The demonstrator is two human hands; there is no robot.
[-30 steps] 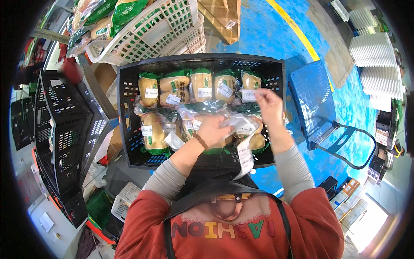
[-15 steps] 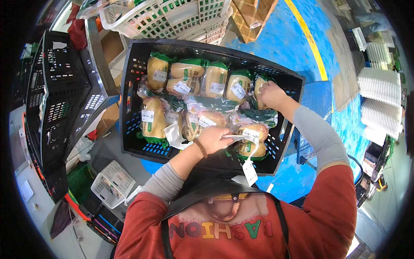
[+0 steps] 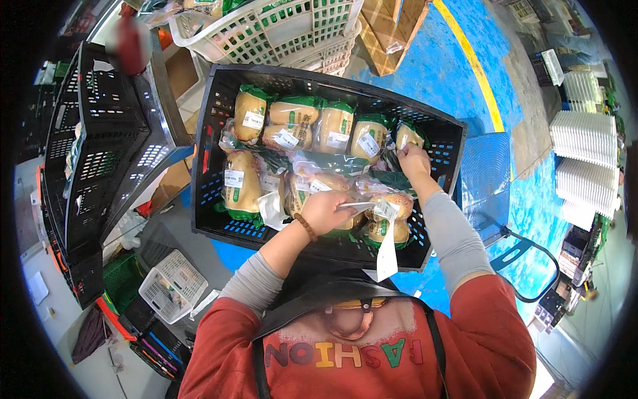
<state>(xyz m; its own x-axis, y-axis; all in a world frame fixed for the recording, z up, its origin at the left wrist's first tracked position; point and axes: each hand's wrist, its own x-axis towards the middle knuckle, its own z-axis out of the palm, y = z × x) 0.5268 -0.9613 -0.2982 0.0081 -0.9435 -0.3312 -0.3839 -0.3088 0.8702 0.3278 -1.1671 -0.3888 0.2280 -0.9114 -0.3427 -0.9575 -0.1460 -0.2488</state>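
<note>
A black plastic crate [image 3: 325, 247] holds several pale lotus roots [image 3: 334, 126] in clear bags with green ends, laid in two rows. White printed stickers are on many of them. My left hand [image 3: 323, 211] is closed in a pinch on a strip of white labels [image 3: 387, 256], whose end hangs over the crate's near side. At the far right of the back row, my right hand [image 3: 415, 163] has its fingers bent together against a bagged lotus root [image 3: 408, 135]. Whatever may be between those fingertips is hidden.
White perforated baskets [image 3: 279, 33] with green-ended bags stand beyond the crate. Black crates [image 3: 109, 133] stand at left, near a small white basket [image 3: 174, 284]. Right of the crate are a blue mesh seat [image 3: 488, 173] and, farther off, stacked white trays [image 3: 583, 139].
My right hand has drawn slightly nearer and lower on the far-right bag, showing more of it. My left hand stays on the strip, whose hanging end has swung and turned.
</note>
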